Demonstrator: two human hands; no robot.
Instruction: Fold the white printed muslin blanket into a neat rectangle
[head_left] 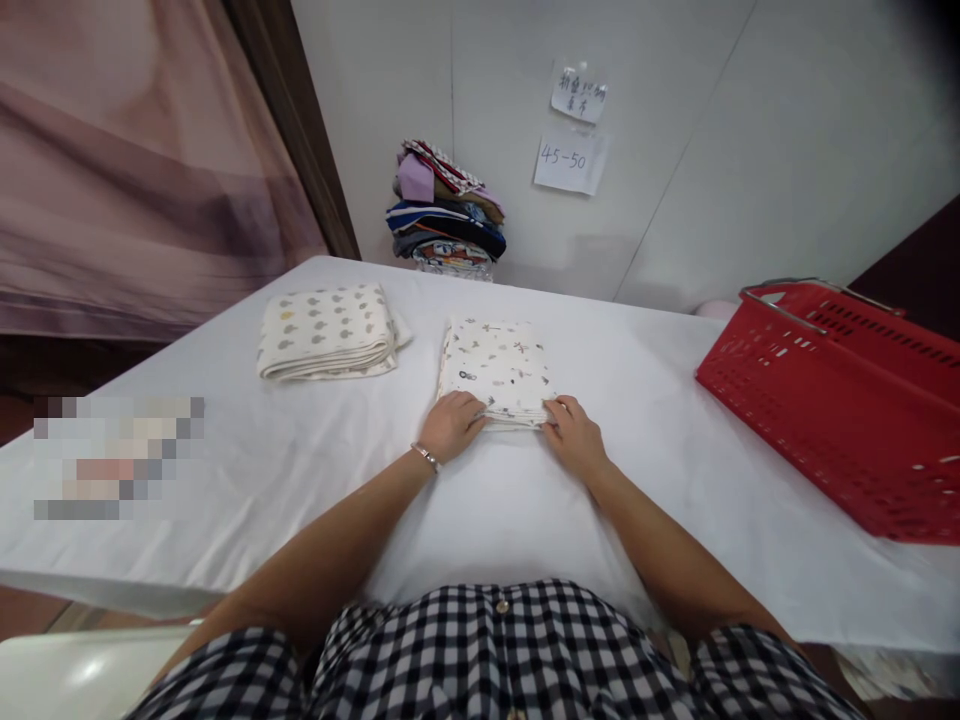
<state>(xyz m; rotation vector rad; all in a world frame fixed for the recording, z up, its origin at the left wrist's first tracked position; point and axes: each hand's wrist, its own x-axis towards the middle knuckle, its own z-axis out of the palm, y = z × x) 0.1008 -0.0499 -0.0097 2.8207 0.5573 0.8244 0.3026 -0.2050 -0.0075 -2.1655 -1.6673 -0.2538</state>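
A white cloth (496,365) with a small scattered print lies folded into a neat, layered square in front of me. My left hand (453,425) grips its near left corner, fingers curled over the top edge. On the near right corner, my right hand (574,432) pinches the layers between thumb and fingers. The cloth rests flat on the table between both hands. To the left sits another folded cloth (326,330), white with rows of grey tree-like shapes and one yellow one.
A white cloth covers the table (645,540). A red plastic basket (832,400) with metal handles stands at the right. Beyond the far edge is a stack of folded fabrics (448,215) against the wall. A pixelated patch hides something at the left.
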